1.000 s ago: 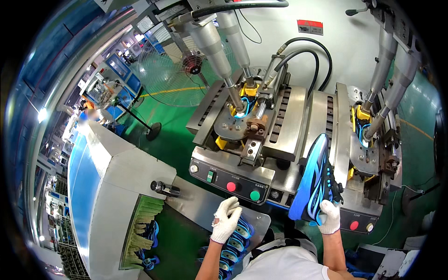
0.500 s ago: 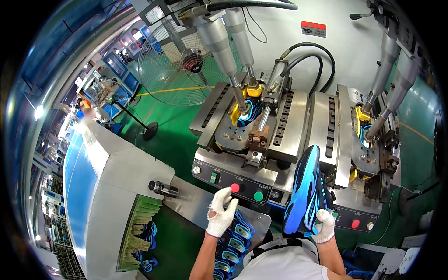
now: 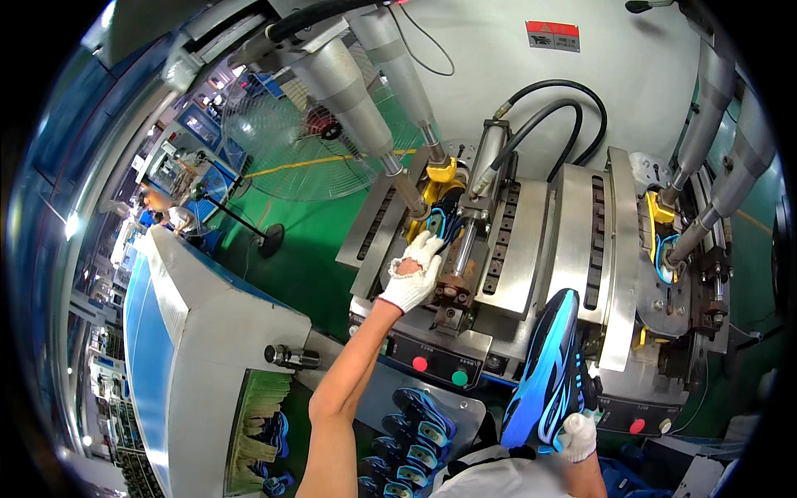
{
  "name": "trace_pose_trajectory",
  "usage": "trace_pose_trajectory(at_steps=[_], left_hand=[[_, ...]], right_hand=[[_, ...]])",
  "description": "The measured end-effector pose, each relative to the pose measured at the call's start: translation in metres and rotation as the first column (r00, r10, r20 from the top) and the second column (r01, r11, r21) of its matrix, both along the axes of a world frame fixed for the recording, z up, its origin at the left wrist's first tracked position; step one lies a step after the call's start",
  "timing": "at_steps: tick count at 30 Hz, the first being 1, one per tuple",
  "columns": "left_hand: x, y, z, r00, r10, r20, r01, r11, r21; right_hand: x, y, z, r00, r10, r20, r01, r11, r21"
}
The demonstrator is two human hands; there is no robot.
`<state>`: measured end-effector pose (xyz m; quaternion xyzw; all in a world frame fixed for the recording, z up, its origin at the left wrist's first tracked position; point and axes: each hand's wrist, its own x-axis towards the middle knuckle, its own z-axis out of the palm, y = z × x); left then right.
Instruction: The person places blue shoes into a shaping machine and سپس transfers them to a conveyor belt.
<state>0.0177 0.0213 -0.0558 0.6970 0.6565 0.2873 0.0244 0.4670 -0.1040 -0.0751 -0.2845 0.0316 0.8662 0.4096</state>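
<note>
My right hand (image 3: 576, 437), in a white knit glove, is closed on a blue and black sports shoe (image 3: 544, 373). The shoe is tilted, its blue sole turned outward and its toe pointing up toward the machine. My left hand (image 3: 413, 272), in a white glove with a hole on its back, reaches over the left press station. Its fingers are stretched out at the near end of another blue and black shoe (image 3: 448, 214), which sits under two metal press rods with yellow pads (image 3: 442, 171). The fingertips partly overlap that shoe; whether they touch it I cannot tell.
A control panel (image 3: 432, 363) with red and green buttons runs along the machine front. Several shoes (image 3: 423, 432) stand on a metal shelf below it. The right station (image 3: 660, 249) holds another shoe. Left are a bristle-curtained machine opening (image 3: 257, 423), a dark bottle (image 3: 290, 357) and a fan (image 3: 320, 124).
My left hand has moved up and forward from beside the red button to the shoe in the left station. The right hand still holds its shoe, slightly lower in view.
</note>
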Motion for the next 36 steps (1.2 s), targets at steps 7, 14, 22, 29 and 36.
trace_pose_trajectory(at_steps=[7, 14, 22, 29, 36], left_hand=[[-0.020, 0.099, -0.061, 0.962, 0.259, -0.090, -0.262, 0.965, -0.029], [-0.042, 0.158, -0.015, 0.933, 0.329, -0.147, -0.360, 0.858, -0.367], [-0.024, -0.049, 0.079, 0.894, 0.371, 0.253, -0.414, 0.898, 0.150], [-0.007, -0.300, 0.030, 0.663, 0.700, 0.265, -0.724, 0.690, -0.010], [0.064, -0.495, -0.037, 0.103, 0.984, 0.143, -0.943, 0.142, -0.302]], right_hand=[[0.001, 0.000, 0.055, 0.979, 0.094, 0.182, -0.138, 0.960, 0.243], [-0.013, 0.008, 0.067, 0.877, 0.058, 0.476, -0.174, 0.964, 0.203], [-0.073, 0.035, 0.070, 0.866, 0.064, 0.496, -0.263, 0.901, 0.344], [-0.303, 0.168, 0.073, 0.889, 0.292, 0.354, -0.434, 0.784, 0.443], [-0.406, 0.380, -0.070, 0.267, -0.092, 0.959, -0.766, 0.584, 0.269]])
